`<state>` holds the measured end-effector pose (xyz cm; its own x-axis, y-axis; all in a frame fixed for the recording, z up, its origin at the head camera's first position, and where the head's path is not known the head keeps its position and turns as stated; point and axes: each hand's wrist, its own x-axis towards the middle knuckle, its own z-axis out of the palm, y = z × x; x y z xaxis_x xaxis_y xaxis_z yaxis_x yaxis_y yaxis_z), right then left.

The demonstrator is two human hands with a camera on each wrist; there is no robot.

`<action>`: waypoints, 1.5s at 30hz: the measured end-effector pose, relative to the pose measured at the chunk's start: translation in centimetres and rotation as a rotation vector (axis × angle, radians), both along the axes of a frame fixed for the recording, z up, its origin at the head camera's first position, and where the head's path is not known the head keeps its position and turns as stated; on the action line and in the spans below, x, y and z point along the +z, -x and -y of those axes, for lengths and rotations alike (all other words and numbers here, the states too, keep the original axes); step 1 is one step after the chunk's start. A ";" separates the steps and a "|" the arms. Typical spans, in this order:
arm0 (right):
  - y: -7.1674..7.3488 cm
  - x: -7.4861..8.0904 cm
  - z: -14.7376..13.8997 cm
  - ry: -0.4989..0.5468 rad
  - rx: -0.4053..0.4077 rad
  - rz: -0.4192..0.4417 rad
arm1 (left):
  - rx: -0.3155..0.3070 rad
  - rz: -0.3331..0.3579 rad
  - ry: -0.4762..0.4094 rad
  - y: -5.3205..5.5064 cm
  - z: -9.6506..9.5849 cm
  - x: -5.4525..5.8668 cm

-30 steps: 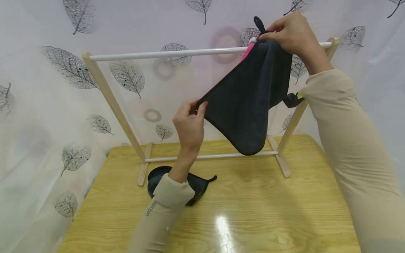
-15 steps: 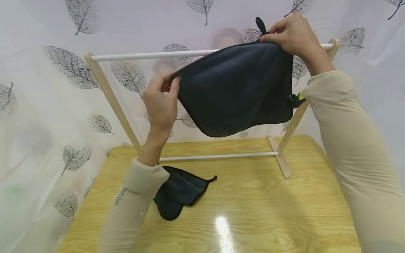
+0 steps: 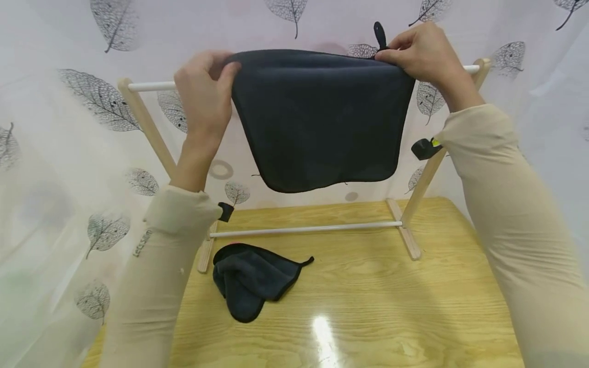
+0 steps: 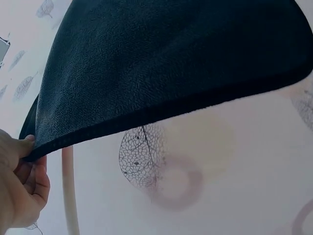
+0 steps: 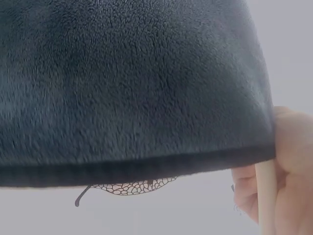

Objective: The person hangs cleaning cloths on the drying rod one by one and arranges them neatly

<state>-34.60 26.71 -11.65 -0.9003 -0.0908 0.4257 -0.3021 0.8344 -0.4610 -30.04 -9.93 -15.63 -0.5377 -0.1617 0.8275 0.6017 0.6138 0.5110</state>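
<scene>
A dark grey fleecy towel (image 3: 322,122) with black edging is spread out in front of the rack's white top rail (image 3: 152,86), hiding most of it. My left hand (image 3: 204,89) pinches its upper left corner between thumb and fingers. At the upper right corner my right hand (image 3: 421,53) pinches the edge, and a black hanging loop (image 3: 379,35) sticks up beside the fingertips. In the left wrist view the towel's edge runs out from the left hand (image 4: 22,178). The right wrist view shows the towel's pile (image 5: 137,88) close up, the right hand (image 5: 293,166) at its corner.
A second dark grey towel (image 3: 257,278) lies crumpled on the wooden table (image 3: 368,306), its loop pointing right. The rack's slanted wooden posts (image 3: 425,179) stand on the table, joined by a lower white rail (image 3: 303,229). Behind hangs a leaf-patterned sheet (image 3: 55,204).
My left hand has moved up and left with its corner, drawing the folded, drooping towel out wide and level. My right hand stays almost in place. The pink patch by the rail is now hidden.
</scene>
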 end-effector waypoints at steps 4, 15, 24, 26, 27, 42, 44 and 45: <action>-0.1 0.0 0.0 0.013 -0.001 0.008 | 0.029 0.038 0.049 0.9 0.3 0.9; -0.3 -0.1 0.2 0.022 -0.021 0.018 | 0.131 0.153 0.119 3.2 0.4 2.4; -0.4 -0.2 0.4 0.016 -0.034 0.015 | 0.252 0.388 0.189 3.9 0.4 2.4; -0.3 -0.2 0.4 0.008 -0.038 0.016 | 0.253 0.420 0.191 3.9 0.5 2.3; -0.3 -0.2 0.4 0.004 -0.041 0.015 | 0.249 0.433 0.189 3.9 0.6 2.3; -0.5 -0.1 0.4 0.023 -0.070 0.052 | 0.200 0.700 0.234 3.9 1.1 3.6; -0.6 -0.1 0.4 0.020 -0.075 0.054 | 0.205 0.691 0.251 3.8 1.2 3.5; -0.6 -0.1 0.4 0.016 -0.077 0.051 | 0.205 0.684 0.264 3.8 1.3 3.5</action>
<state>-34.00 26.29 -11.77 -0.9249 -0.0138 0.3800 -0.2129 0.8468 -0.4874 -33.86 -11.21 -12.14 -0.9253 -0.1565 0.3453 0.0642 0.8330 0.5496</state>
